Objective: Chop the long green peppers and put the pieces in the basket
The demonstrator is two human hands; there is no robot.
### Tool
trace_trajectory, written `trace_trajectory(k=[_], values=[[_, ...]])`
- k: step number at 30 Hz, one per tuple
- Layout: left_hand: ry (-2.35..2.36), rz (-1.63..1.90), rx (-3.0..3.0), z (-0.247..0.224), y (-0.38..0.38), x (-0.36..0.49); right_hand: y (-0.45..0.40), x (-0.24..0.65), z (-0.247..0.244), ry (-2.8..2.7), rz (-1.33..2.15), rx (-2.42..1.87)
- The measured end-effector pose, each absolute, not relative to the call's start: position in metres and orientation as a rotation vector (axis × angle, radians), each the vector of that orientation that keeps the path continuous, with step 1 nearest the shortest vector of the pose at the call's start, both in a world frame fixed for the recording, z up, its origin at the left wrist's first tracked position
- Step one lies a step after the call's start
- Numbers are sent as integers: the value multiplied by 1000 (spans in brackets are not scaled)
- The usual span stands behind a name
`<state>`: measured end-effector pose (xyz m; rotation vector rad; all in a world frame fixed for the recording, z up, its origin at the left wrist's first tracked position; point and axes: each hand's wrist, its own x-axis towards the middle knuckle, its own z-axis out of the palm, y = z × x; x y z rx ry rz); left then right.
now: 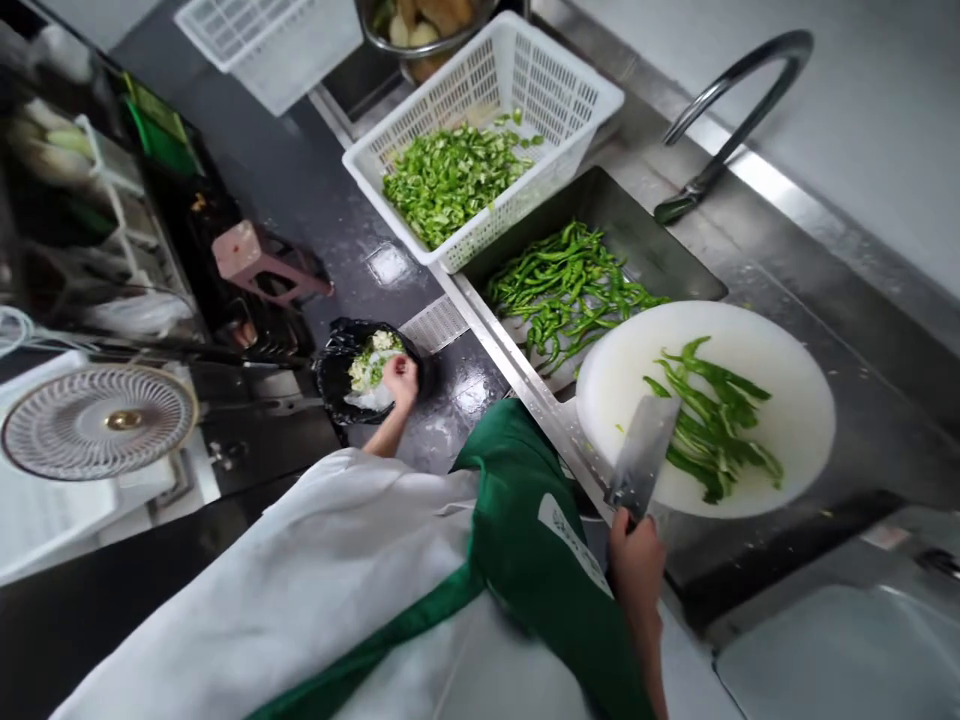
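My right hand (636,555) grips the handle of a cleaver (646,450), whose broad blade lies at the near left edge of a round white cutting board (600,400). Long pieces of green pepper (716,420) are heaped on the board beside the blade. To the left, my left hand (401,380) reaches down over a trash bin (334,385) lined with a black bag. Its fingers are curled, and whatever they may hold is hidden. Pale and green scraps (371,365) lie inside the bin.
Whole green peppers (570,285) lie in the sink (679,255) behind the board. A white plastic basket (555,100) holds chopped green pepper (457,175). The faucet (739,130) arches over the counter. A pink stool (255,260) and a fan (101,420) are at left.
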<state>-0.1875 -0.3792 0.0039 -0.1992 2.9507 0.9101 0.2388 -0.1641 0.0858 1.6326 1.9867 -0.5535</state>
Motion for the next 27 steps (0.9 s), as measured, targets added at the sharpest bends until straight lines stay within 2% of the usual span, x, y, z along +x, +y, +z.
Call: trace_trajectory(k=[4,7,10,14,17,20,23,27], values=[[2958,834,-400,29,-439,-216,-158,237,103,2088,-508,1554],[2979,964,13,20,-418,-228,-153,232,116,2204,-591,1506],[2747,1220,639,11,-310,-215,-152,244,127,2241,-566,1666],[2194,1316,1399,27,-105,-151,-149,272,135,2036,-359,2000],[1829,1013,1901,39,20,-100,-131,286,131,1871,-305,2136],[1689,432,2019,42,87,-58,-105,291,119,1784,-285,2213],[1618,-22,1975,37,96,-23,-86,285,104,1719,-279,2245],[1450,-206,2090,29,58,13,-78,261,88,1736,-288,2210]])
